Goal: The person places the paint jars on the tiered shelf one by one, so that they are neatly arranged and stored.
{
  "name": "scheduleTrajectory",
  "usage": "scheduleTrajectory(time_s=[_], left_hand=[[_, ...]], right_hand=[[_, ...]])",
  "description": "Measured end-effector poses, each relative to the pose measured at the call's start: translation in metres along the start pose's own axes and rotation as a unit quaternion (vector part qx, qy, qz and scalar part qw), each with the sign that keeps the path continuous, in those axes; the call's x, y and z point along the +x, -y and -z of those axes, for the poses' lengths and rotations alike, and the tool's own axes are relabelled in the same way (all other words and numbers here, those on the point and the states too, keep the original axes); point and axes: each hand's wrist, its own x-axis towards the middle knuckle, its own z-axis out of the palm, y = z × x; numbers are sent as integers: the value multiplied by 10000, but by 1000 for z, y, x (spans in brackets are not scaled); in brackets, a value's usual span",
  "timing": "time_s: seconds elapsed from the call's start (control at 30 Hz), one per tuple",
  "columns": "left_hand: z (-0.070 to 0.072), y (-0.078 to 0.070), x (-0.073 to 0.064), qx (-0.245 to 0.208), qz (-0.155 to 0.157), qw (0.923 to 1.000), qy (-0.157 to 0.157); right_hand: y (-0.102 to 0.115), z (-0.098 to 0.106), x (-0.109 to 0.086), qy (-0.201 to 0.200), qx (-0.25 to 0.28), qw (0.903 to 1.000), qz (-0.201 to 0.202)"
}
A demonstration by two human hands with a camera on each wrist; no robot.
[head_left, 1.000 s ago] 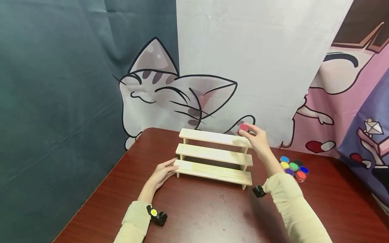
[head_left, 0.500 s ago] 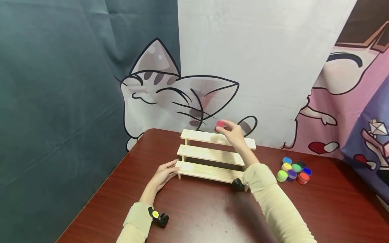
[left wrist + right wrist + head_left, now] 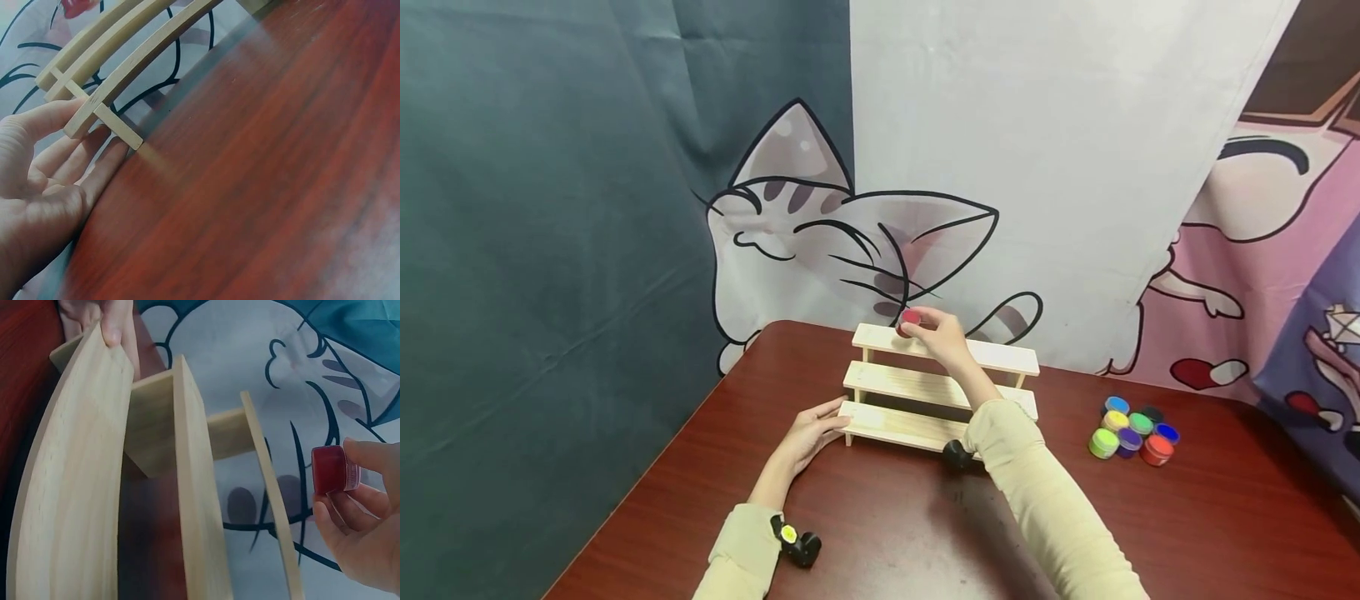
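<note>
A three-tier wooden display rack [image 3: 895, 424] stands on the table. My left hand [image 3: 803, 437] holds the left end of its lowest tier. In the left wrist view the thumb lies on top of that board [image 3: 94, 103], with the other fingers below and beside it. High over the rack's back, my right hand [image 3: 947, 342] pinches a small red paint jar [image 3: 910, 317] between thumb and fingers. From the right wrist the jar [image 3: 328, 470] appears tipped on its side, a gap apart from the top tier [image 3: 272, 494].
Several small paint jars cluster on the table's right side, among them a lime green jar [image 3: 1103, 443], a red-orange jar [image 3: 1157, 450] and a light blue jar [image 3: 1116, 406]. A cartoon-printed cloth [image 3: 1075, 167] hangs behind the dark red table [image 3: 880, 517].
My right hand has carried the red paint jar leftward along the top tier, from its right end toward its left part. The left hand keeps its hold on the rack.
</note>
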Motion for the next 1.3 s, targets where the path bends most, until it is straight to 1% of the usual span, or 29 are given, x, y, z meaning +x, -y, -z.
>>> scheduleTrajectory(time_s=[0.13,0.23,0.37,0.47,0.67,0.77,0.9,0.97,1.0,1.07,1.17,1.23,1.3], left_hand=[[-1,1,-2,4,-49,10000,-57],[-4,3,-2,-83,-52,9999,-81],[-7,6,-2,-138,-50,9999,21],[-8,8,-3,-93,-67,9999,59],[-7,8,-6,-62,-87,9999,-46],[-9,7,-5,-46,-83,9999,-68],[-17,5,3,-24,-74,9999,122],[-20,3,8,-22,-67,9998,195],[-21,2,10,0,-72,9998,200],[-21,1,12,-25,-51,9999,132],[-15,1,10,-21,-69,10000,53],[-8,2,6,-2,-80,10000,-14],[0,2,1,-3,-76,9999,-105]], right_hand=[[0,-10,3,92,-92,9999,17],[-2,-14,5,111,-224,9997,42],[-7,-17,4,81,-326,9994,53],[-10,-20,4,97,-361,9993,43],[-10,-27,1,114,-408,9990,112],[-13,-25,-1,79,-458,9988,148],[-19,-15,-2,-76,-530,9985,89],[-21,-10,-3,-75,-431,9990,36],[-21,-7,-2,-21,-376,9993,30],[-21,-4,-2,172,-107,9998,-37],[-18,-2,0,399,442,9980,-207],[-15,-2,0,449,811,9951,-345],[-12,-2,-2,442,1064,9925,-398]])
